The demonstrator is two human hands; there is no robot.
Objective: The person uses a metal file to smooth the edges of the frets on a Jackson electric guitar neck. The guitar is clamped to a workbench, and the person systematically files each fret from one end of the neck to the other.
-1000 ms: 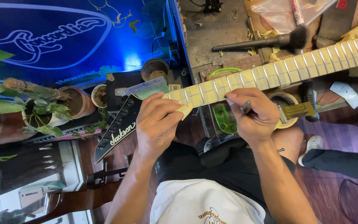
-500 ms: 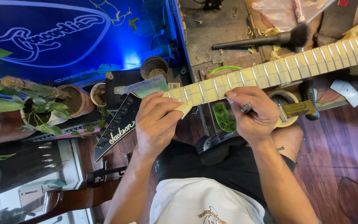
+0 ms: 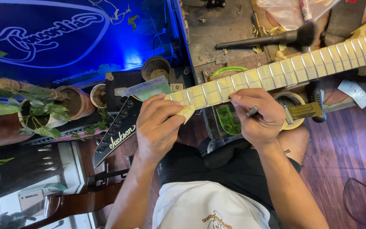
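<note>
Guitar neck point(image 3: 250, 82) runs across my lap from the black pointed headstock point(image 3: 119, 127) low on the left up to the high frets at the far right, so the whole fretboard faces me. Yellowish masking tape point(image 3: 210, 92) covers the wood between the frets, leaving only the metal strips bare. Off to the far left sit potted plants point(image 3: 43, 112), well clear of the work. Coming in, my left hand point(image 3: 159, 127) is clamped over the neck just by the nut, fingers curled closed around a loose end of that tape point(image 3: 187, 112), pinching it against the edge and steadying the neck. Moving right, my right hand point(image 3: 259, 114) is closed in a pen-like grip on a thin dark tool point(image 3: 252, 111); its tip is hidden behind my fingers, so I can't tell exactly what it touches, but it sits right at the lower edge of the fretboard. Beyond it a roll of tape point(image 3: 291, 123) and a clamp-like tool point(image 3: 303, 111) wait within reach, and a soft black brush point(image 3: 272, 39) lies on the bench above the neck.
</note>
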